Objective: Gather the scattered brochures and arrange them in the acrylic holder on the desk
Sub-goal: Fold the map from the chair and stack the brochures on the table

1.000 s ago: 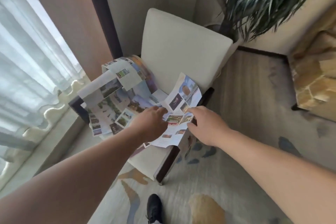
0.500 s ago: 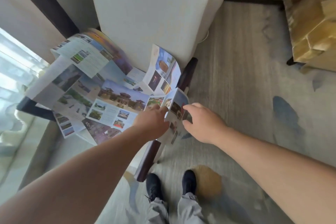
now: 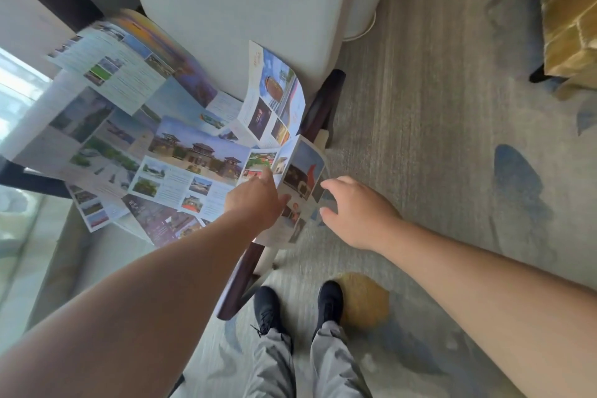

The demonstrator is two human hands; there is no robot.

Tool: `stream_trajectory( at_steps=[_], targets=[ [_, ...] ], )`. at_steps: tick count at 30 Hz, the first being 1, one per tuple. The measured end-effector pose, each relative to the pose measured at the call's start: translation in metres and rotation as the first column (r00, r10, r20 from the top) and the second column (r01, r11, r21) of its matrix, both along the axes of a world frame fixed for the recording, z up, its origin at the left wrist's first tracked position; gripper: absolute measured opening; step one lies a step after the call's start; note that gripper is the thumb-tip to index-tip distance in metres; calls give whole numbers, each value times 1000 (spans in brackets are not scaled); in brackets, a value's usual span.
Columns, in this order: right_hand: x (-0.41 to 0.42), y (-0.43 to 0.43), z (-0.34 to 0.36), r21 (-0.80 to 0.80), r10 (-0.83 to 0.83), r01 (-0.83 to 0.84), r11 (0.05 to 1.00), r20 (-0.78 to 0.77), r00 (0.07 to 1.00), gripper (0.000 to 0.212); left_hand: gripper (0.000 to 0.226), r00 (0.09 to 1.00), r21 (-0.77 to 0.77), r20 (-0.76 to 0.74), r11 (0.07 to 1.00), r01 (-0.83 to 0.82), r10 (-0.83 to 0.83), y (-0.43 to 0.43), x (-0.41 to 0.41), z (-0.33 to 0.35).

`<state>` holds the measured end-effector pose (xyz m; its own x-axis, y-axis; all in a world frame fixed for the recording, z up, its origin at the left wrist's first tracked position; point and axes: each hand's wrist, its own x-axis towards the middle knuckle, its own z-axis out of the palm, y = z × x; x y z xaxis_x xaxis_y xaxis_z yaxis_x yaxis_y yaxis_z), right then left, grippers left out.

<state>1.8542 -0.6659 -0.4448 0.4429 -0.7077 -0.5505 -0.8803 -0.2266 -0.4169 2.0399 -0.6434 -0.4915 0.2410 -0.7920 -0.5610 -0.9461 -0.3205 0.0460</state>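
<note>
On the chair (image 3: 226,10), brochures (image 3: 181,155) are lying scattered | my left hand (image 3: 255,200) is touching a folded brochure (image 3: 303,171), grip hidden | my right hand (image 3: 358,213) is hovering released beside it | light, floppy; pinching its fold seems safest

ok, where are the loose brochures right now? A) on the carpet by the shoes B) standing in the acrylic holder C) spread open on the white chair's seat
C: the brochures lie unfolded and overlapping across the seat of the white chair; no holder is in view.
</note>
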Motion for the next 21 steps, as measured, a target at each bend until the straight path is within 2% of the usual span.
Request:
stream_trajectory(
  at_steps=[6, 10, 12, 17, 21],
  targets=[
    [-13, -1, -12, 16, 9, -8, 1000, -20, 1000, 42, 17, 998, -72, 59, 997, 39, -35, -3, -2, -12],
    [-13, -4, -13, 8, 11, -11, 1000, -13, 1000, 46, 10, 997, -98, 72, 995, 1, 6, -3, 0, -11],
    [-11, -9, -10, 2, 9, -9, 1000, -11, 1000, 46, 9, 998, -137, 4, 989, -60, 61, -2, 7, -6],
    [-1, -30, 8, -35, -59, 58, 998, -18, 998, 52, 7, 947, -271, -296, 940, -209, 125, 4, 38, 28],
    [13, -49, 26, -53, -121, 121, 991, 4, 993, 66, 10, 900, -409, -434, 882, -236, 40, 18, 64, 69]
  ],
)
